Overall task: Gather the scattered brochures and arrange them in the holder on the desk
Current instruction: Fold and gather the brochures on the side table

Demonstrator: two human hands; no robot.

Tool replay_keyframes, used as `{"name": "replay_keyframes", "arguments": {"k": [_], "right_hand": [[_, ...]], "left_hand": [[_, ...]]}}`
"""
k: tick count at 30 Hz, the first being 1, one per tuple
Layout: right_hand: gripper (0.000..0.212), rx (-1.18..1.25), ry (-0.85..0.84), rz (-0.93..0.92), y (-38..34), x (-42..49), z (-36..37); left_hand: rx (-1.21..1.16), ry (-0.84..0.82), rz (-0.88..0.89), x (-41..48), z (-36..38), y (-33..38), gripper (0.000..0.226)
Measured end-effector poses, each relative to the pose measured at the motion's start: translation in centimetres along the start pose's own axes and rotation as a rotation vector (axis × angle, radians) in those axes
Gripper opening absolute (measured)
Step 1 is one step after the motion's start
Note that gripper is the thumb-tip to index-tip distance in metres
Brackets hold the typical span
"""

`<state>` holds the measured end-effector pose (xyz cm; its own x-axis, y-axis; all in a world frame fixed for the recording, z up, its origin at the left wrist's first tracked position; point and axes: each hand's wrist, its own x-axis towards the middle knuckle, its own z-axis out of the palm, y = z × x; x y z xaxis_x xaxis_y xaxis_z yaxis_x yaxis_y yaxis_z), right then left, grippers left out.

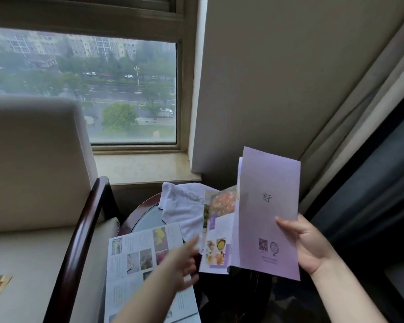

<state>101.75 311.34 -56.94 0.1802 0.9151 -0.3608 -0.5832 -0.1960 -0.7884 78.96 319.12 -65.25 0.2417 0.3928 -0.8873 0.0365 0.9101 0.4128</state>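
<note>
Right of armchair (33, 173), pinching purple brochure (268, 213) by its edge with right hand (313, 248), reaching with loose, empty left hand (184, 262). Likely light, floppy; grip near fold.

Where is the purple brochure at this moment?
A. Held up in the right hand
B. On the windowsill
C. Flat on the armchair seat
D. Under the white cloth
A: the right hand grips the purple brochure at its right edge, thumb across the cover, holding it up off any surface.
</note>
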Motion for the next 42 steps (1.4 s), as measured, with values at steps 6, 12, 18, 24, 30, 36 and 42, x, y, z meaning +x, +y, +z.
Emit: {"name": "replay_keyframes", "arguments": {"k": [6,12,18,24,30,36,42], "right_hand": [[0.035,0.154,-0.123,-0.002,0.2,0.4,1.0],[0.035,0.222,-0.086,-0.029,0.3,0.9,0.4],[0.037,0.127,0.12,-0.079,-0.9,2.0,-0.9],[0.042,-0.111,0.303,-0.049,-0.3,4.7,0.6],[0.042,-0.158,0.323,-0.045,1.4,5.6,3.0],[0.031,-0.126,0.239,-0.035,1.9,5.2,4.0],[0.038,-0.149,0.292,0.021,1.4,4.5,2.3]], "left_hand": [[-0.018,-0.41,-0.305,1.0,4.3,-5.1,0.108],[-0.787,-0.564,0.022,-0.3,6.6,-1.3,0.044],[-0.784,-0.266,0.405,-1.2,2.2,6.0,0.017],[-0.503,-0.429,0.777,-5.0,-1.1,10.5,0.06],[0.095,-0.249,1.057,-7.8,0.1,8.0,0.05],[0.654,0.022,1.164,-7.8,2.1,5.4,0.06],[0.392,0.01,0.814,-7.6,0.3,6.1,0.061]]}}
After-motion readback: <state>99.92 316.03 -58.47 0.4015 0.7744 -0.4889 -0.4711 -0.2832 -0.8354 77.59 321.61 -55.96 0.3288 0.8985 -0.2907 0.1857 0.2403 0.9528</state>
